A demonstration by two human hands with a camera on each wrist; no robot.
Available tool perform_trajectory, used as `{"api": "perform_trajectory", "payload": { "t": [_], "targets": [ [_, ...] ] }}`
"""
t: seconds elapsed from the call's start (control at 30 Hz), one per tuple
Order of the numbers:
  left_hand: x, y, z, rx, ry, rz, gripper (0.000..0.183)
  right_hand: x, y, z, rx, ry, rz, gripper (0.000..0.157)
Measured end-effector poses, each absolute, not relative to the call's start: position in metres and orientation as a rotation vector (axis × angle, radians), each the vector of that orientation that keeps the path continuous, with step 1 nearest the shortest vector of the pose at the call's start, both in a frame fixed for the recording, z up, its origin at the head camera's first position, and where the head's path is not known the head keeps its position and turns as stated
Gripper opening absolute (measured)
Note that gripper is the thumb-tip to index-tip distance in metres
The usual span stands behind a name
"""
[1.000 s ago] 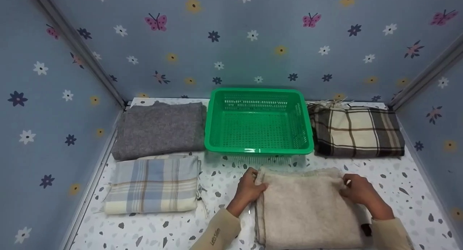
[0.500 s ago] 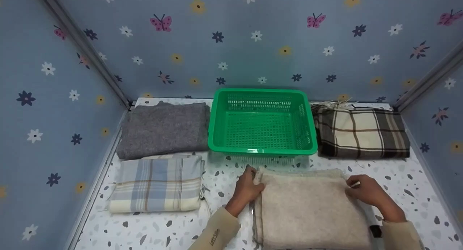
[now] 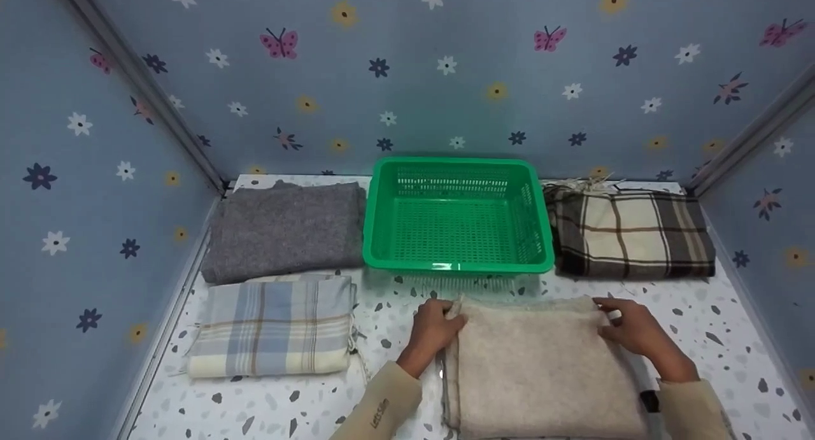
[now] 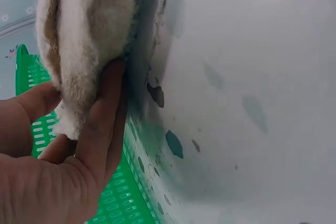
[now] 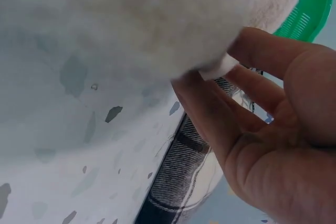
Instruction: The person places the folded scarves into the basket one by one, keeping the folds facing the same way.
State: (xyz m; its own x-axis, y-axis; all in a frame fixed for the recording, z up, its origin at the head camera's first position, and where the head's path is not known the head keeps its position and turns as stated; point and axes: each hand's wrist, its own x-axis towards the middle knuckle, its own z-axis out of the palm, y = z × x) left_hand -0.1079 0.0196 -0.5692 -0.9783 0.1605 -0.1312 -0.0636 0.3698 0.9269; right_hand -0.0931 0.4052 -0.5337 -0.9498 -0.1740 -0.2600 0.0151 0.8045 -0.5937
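Note:
A folded beige shawl (image 3: 541, 370) with a fuzzy far edge lies on the speckled table, in front of the green basket. My left hand (image 3: 435, 328) grips its far left corner. In the left wrist view the thumb of the left hand (image 4: 68, 166) is on one side of the thick folded layers and the fingers are on the other. At the far right corner, my right hand (image 3: 630, 328) pinches the shawl's edge. The right wrist view shows the right hand (image 5: 262, 124) with fingers under the soft cloth (image 5: 142, 24) and the thumb against its upper side.
The green plastic basket (image 3: 458, 267) stands at the back middle with nothing in it. A folded grey shawl (image 3: 286, 230) and a blue plaid one (image 3: 274, 332) lie left. A dark-and-cream plaid shawl (image 3: 637, 236) lies right. Flowered walls (image 3: 458, 77) enclose the table.
My right hand has shifted slightly toward the far right corner, its index finger now reaching along the edge. The left hand keeps its hold, and the folded shawl stays nearly in place.

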Motion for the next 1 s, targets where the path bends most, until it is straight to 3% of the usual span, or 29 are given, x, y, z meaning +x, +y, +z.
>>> {"api": "perform_trajectory", "payload": {
  "t": [0.07,0.2,0.27,0.5,0.73,1.0],
  "targets": [
    [-0.106,0.02,-0.57,0.085,2.443,1.668,0.017,-0.094,0.403,-0.534,-0.118,2.701,-0.874,0.054],
    [-0.099,0.021,-0.568,0.079,2.484,1.653,0.055,-0.093,0.4,-0.533,-0.127,2.735,-0.851,0.055],
    [-0.094,0.023,-0.565,0.095,2.519,1.622,0.06,-0.093,0.4,-0.533,-0.133,2.748,-0.848,0.056],
    [-0.088,0.029,-0.559,0.271,2.673,1.536,0.042,-0.088,0.4,-0.535,-0.155,2.761,-0.871,0.053],
    [-0.105,0.03,-0.599,0.372,2.733,1.49,0.006,-0.087,0.395,-0.535,-0.149,2.774,-0.864,0.046],
    [-0.111,0.023,-0.562,0.229,2.585,1.539,0.008,-0.09,0.392,-0.536,-0.159,2.835,-0.811,0.037]
  ]
}}
